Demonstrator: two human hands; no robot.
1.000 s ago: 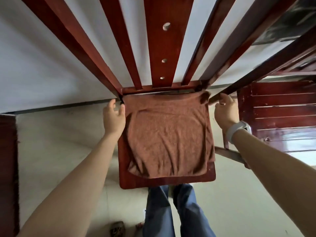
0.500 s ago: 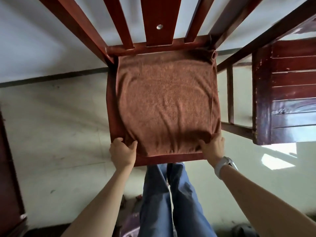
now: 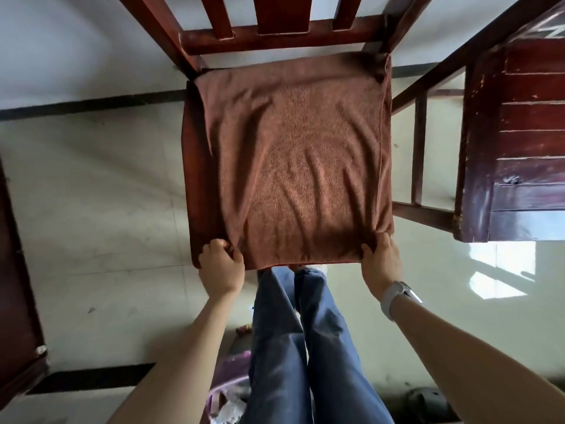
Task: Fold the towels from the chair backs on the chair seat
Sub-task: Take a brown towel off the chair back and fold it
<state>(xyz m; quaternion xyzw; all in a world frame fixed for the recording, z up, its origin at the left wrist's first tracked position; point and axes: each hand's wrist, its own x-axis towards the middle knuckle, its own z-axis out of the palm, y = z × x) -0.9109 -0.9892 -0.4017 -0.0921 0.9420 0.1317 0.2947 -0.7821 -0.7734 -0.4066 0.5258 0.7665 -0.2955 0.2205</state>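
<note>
A brown towel point(image 3: 299, 160) lies spread over the red wooden chair seat point(image 3: 195, 179), covering nearly all of it and a little creased. My left hand point(image 3: 221, 264) grips the towel's near left corner with curled fingers. My right hand point(image 3: 380, 261), a white watch on its wrist, pinches the near right corner. Both hands sit at the seat's front edge. The chair back point(image 3: 275, 35) rises at the top of the view with bare slats.
A second dark wooden chair point(image 3: 516, 133) stands close on the right. My legs in blue trousers point(image 3: 305, 347) are below the seat. A purple container point(image 3: 229, 384) sits on the pale floor near my feet. Dark wood furniture point(image 3: 15, 286) lines the left edge.
My hands moved from the towel's far corners by the chair back to its near corners at the seat's front edge. The view tilted down and closer.
</note>
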